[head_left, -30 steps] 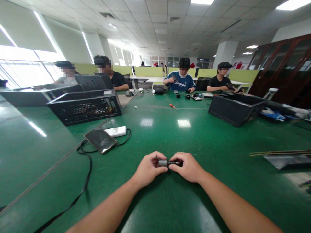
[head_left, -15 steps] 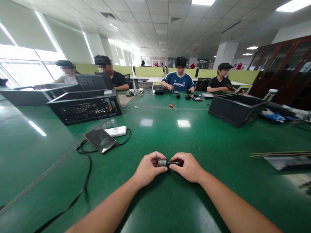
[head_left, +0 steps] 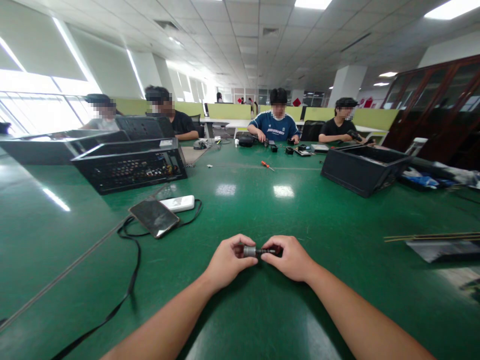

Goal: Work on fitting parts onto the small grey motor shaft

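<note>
Grey cylindrical part point(head_left: 250, 251) with thin dark shaft point(head_left: 267, 251): gripped at both ends

Left hand point(head_left: 227, 262) closed on the part's thick end; right hand point(head_left: 291, 259) closed on the shaft; part central over the glossy green tabletop point(head_left: 262, 320); flat black rectangular device point(head_left: 154, 218) well beyond, left; slim orange-handled screwdriver point(head_left: 266, 164) farther off.

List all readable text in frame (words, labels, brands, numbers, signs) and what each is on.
Nothing legible.
Blue shirt: white chest lettering, too small and blurred.
White device by the dark-screened phone: faint marks, too small.
Open computer case: pale sticker, unreadable.
Grey cylinder in left hand, dark shaft in right hand: no text visible.
</note>
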The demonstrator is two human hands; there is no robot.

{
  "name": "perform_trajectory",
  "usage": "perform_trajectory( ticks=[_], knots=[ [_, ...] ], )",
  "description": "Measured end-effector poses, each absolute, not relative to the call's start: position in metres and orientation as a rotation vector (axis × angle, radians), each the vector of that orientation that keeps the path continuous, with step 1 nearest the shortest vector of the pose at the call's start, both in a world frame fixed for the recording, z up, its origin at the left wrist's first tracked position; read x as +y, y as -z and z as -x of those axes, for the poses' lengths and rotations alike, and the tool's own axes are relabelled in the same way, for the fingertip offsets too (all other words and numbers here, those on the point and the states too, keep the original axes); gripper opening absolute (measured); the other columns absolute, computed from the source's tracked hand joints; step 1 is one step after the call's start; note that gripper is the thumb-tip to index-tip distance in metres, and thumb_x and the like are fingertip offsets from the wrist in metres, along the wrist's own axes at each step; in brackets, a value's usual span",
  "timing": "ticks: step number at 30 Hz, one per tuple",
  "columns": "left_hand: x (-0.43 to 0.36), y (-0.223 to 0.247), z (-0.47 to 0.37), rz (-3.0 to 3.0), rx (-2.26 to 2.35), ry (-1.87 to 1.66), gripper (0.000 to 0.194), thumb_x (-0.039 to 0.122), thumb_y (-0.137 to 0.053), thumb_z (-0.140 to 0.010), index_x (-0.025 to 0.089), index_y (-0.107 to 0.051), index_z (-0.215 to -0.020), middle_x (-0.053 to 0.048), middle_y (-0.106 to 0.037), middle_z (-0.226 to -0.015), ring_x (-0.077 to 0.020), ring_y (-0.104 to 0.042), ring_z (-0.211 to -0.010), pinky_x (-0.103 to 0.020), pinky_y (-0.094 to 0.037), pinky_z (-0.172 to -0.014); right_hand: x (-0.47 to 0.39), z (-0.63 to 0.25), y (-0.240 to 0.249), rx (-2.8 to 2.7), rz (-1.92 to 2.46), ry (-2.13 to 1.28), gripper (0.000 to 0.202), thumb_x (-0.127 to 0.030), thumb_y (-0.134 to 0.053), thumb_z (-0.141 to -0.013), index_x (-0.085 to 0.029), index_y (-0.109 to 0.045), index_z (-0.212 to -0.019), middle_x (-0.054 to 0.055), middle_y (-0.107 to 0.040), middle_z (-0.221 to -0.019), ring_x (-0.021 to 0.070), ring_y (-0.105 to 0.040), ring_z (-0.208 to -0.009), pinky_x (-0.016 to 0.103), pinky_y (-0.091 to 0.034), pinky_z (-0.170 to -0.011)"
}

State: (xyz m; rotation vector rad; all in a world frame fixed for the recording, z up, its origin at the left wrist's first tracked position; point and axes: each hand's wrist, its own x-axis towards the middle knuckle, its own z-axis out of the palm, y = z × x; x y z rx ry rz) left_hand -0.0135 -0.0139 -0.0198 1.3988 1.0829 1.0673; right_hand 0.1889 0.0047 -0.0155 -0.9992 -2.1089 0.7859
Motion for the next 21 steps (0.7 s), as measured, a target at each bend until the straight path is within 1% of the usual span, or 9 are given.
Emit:
perform_trajectory(
  ticks=[16,21],
  knots=[
    [-0.0134,0.0185,0.0137,-1.36,1.098,-1.069,0.037,0.016,-0.082,-0.055,0.014,-0.061,-0.086,-0.003,-0.065,-0.079,-0.0168,-0.061,-0.072,-0.03,-0.049,-0.071,0.0063,-0.1915,0.0132,-2.109,1.025,-0.801,0.011,-0.024,-0.066,-0.076,-0.018,-0.071,-0.083,0.002,-0.069,-0.075,0.0152,-0.061,-0.068,0.025,-0.044,-0.063],
    [-0.0135,0.0191,0.0151,-1.324,1.086,-1.064,0.037,0.015,-0.081,-0.058,0.014,-0.06,-0.089,-0.002,-0.065,-0.079,-0.016,-0.062,-0.072,-0.029,-0.048,-0.071,0.0068,-0.1921,0.0126,-2.099,1.023,-0.812,0.012,-0.024,-0.066,-0.076,-0.018,-0.072,-0.084,0.002,-0.069,-0.075,0.015,-0.06,-0.067,0.024,-0.043,-0.063]
  ],
)
